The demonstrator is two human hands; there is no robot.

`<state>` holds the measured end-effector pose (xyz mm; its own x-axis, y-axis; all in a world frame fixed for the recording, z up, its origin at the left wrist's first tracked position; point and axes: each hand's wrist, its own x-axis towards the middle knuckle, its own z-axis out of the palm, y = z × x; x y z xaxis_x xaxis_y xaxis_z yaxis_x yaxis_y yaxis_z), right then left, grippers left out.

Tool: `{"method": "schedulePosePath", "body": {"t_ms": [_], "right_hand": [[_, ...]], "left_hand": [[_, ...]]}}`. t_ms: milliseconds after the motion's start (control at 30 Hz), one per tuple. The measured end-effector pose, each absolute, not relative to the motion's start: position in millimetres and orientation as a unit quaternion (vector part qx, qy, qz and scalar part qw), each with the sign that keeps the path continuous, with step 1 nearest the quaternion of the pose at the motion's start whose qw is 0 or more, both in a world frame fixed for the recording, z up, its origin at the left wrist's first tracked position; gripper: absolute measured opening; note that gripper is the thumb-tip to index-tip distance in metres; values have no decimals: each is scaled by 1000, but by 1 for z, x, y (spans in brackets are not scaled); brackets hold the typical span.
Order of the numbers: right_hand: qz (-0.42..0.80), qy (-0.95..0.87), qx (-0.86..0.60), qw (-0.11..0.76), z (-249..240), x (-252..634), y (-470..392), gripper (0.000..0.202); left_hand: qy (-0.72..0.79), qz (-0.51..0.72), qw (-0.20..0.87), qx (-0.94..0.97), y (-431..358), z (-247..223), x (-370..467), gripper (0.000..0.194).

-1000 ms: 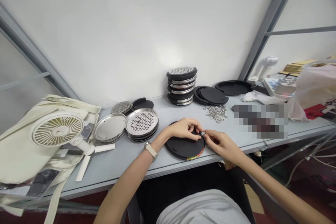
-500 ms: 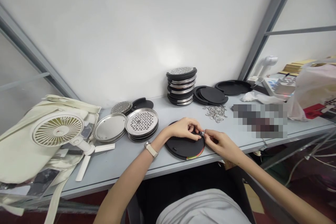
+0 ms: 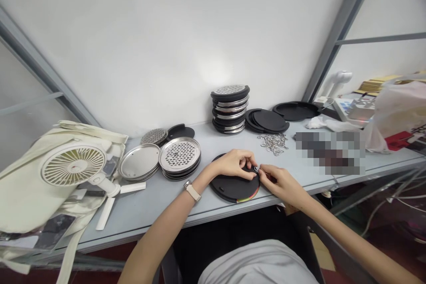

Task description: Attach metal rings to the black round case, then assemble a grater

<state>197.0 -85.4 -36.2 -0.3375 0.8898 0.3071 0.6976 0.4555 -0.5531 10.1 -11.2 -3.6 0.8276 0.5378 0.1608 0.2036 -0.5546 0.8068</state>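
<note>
Lying flat on the grey bench (image 3: 159,206), the round black disc with a multicoloured stripe on its near edge (image 3: 229,188) sits beneath the left hand (image 3: 234,164), whose fingers curl over its far right part; whether they pinch anything, I cannot tell. At the disc's right edge, the right hand (image 3: 282,184) has its thumb and forefinger pinching a small shiny metal piece (image 3: 256,169), right beside the left fingertips. Beyond lies a loose heap of silvery metal clips (image 3: 273,143), near a tall stack of black and silver discs (image 3: 230,111). Perforated silver metal discs (image 3: 179,155) are stacked to the left.
</note>
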Motion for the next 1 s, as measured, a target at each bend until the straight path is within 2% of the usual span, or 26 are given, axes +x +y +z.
{"method": "schedulePosePath", "body": {"t_ms": [700, 1000], "right_hand": [[199, -790, -502, 291, -35, 197, -84, 30], [207, -790, -500, 289, -36, 198, -83, 30]], "left_hand": [[212, 211, 501, 812, -10, -4, 12, 28], [214, 205, 505, 811, -10, -4, 13, 26]]}}
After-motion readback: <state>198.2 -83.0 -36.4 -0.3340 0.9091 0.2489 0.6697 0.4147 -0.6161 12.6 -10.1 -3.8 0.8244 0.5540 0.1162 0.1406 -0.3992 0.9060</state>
